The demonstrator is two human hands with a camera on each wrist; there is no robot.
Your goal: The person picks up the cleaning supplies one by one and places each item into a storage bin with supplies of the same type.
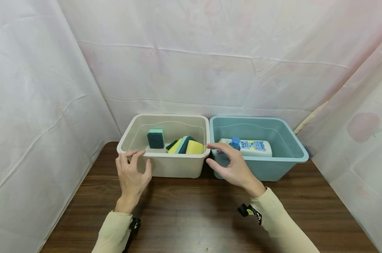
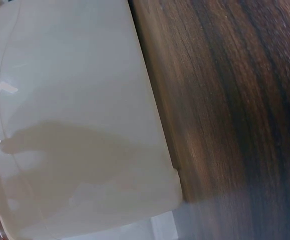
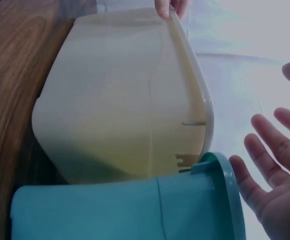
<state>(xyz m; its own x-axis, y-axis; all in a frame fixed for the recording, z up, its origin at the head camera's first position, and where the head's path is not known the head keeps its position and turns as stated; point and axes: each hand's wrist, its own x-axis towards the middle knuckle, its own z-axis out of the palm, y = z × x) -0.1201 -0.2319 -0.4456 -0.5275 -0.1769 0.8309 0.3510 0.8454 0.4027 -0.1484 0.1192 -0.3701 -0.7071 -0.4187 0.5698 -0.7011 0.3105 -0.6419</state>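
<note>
At the front left corner of the beige bin (image 1: 165,167), my left hand (image 1: 132,174) holds the rim, fingers over the top and thumb on the outer side. The right wrist view shows those fingertips (image 3: 163,9) on the far end of the same rim. My right hand (image 1: 233,167) hovers with spread fingers where the two bins meet, above the front left corner of the blue bin (image 1: 260,170). Inside the beige bin are a dark green sponge (image 1: 156,139) and several yellow and green sponges (image 1: 194,147). A white bottle (image 1: 257,148) with a blue cap lies in the blue bin.
Both bins stand side by side on a dark wooden table (image 1: 191,214). Behind them hangs a pale patterned curtain (image 1: 194,80), which also closes off the left and right sides. Each wrist carries a small black strap device (image 1: 249,211).
</note>
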